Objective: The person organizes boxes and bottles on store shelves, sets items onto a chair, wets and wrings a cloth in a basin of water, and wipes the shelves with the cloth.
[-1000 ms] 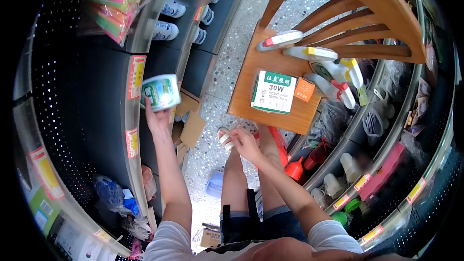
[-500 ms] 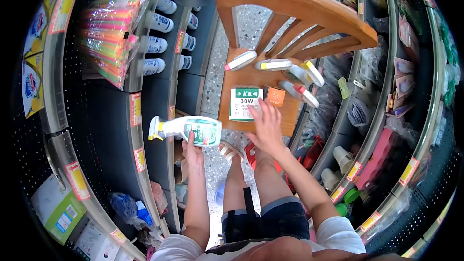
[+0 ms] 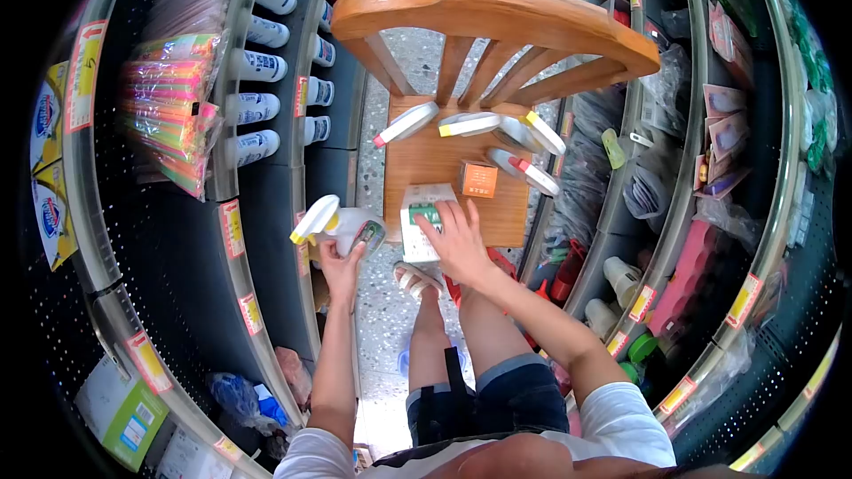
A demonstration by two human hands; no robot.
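My left hand [image 3: 340, 268] is closed around a white spray bottle [image 3: 357, 229] with a yellow-tipped trigger head, left of the chair. Resting on the white and green box [image 3: 424, 232] is my right hand [image 3: 460, 241], its fingers spread over the top at the seat's front edge. A small orange box [image 3: 478, 179] sits just behind on the wooden chair [image 3: 399, 164]. Several spray bottles stand on the seat too, among them one with a red and white head [image 3: 410, 122] and one with a yellow and white head [image 3: 470, 124].
Shelves with price tags run along both sides. On the left are bundled colourful straws [image 3: 170, 106] and rows of white bottles [image 3: 259, 67]. Plastic cups [image 3: 621, 275] and a pink package [image 3: 688, 279] lie on the right shelves. The chair's backrest [image 3: 497, 9] rises at the far side.
The view has shifted. The spray bottle in my left hand has turned from lying sideways to head-up. My right hand has come from near my knees onto the white and green box, now nearer the seat's front-left edge.
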